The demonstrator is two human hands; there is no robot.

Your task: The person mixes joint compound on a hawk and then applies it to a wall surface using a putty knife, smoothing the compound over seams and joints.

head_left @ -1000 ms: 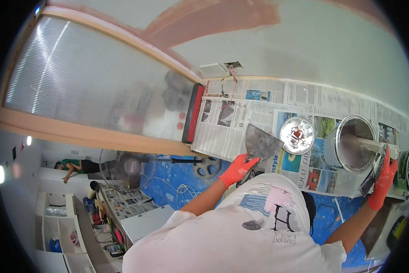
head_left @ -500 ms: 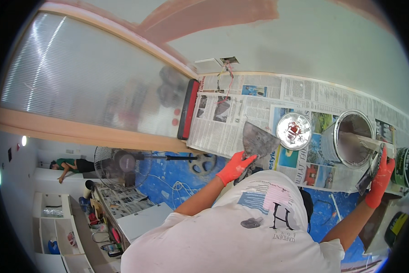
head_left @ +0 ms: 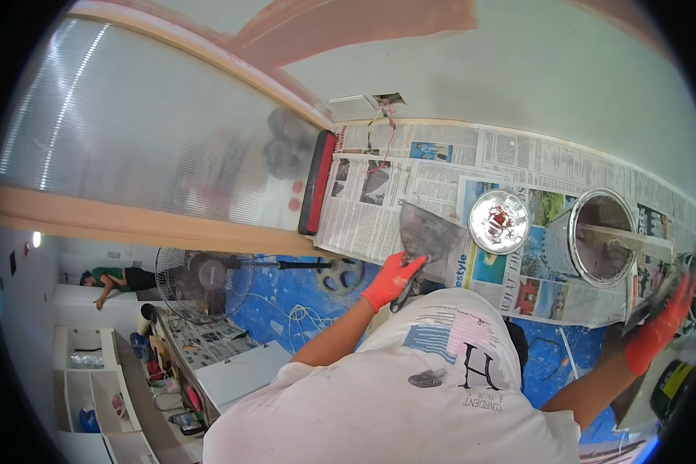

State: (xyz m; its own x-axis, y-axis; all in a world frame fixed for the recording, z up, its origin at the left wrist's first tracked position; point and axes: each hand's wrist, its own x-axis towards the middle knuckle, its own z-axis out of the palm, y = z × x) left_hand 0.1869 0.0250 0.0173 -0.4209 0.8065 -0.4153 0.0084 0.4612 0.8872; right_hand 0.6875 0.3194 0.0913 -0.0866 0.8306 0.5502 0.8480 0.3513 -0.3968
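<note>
My left hand, in a red glove, is closed on the handle of a wide, smeared grey scraper held over the newspaper-covered work surface. My right hand, in another red glove and blurred by motion, grips a dark scraper at the surface's right end. Just left of it stands an open metal can of brownish-grey paste, with a pale flat stick lying across its mouth. Between the can and the left scraper is a round metal lid with reddish stains.
Exposed wires hang from a wall opening. A frosted ribbed panel fills the upper left. A fan stands over blue floor covering. A person in green is at the far left, near white shelving and a cluttered bench.
My right hand has moved outward to the right and slightly down with its scraper, away from the can. My left hand and scraper have shifted slightly left.
</note>
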